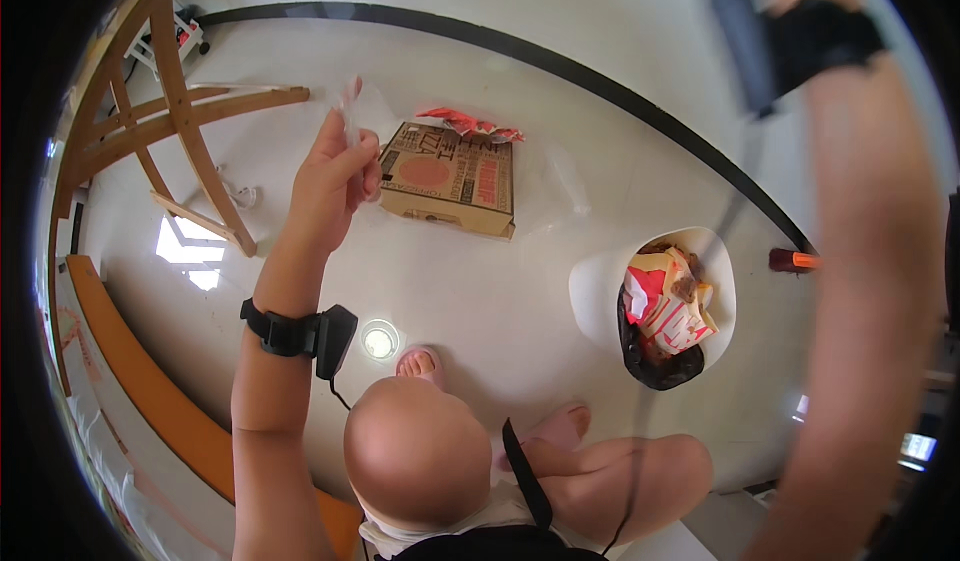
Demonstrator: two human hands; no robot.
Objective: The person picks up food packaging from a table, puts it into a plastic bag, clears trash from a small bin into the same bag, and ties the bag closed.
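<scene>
My left hand [335, 166] is raised with its fingers closed on a thin clear plastic film [354, 111]; the film's full shape is hard to make out. Just to the right of this hand, lower down, a closed brown cardboard pizza box [448, 173] lies on the floor. A crumpled red wrapper [472, 124] rests along the box's far edge. My right arm reaches far up on the right, blurred, and its hand is cut off by the top of the picture. Between my knees and that arm stands a white bin [722, 281], holding food packaging [672, 321] over a black liner [668, 369].
A wooden folding frame [185, 111] stands at the left, with a white cart [165, 51] behind it. An orange-edged bench or board [150, 371] runs along the left. A dark-red and orange object [793, 260] lies by the wall's black skirting [590, 76].
</scene>
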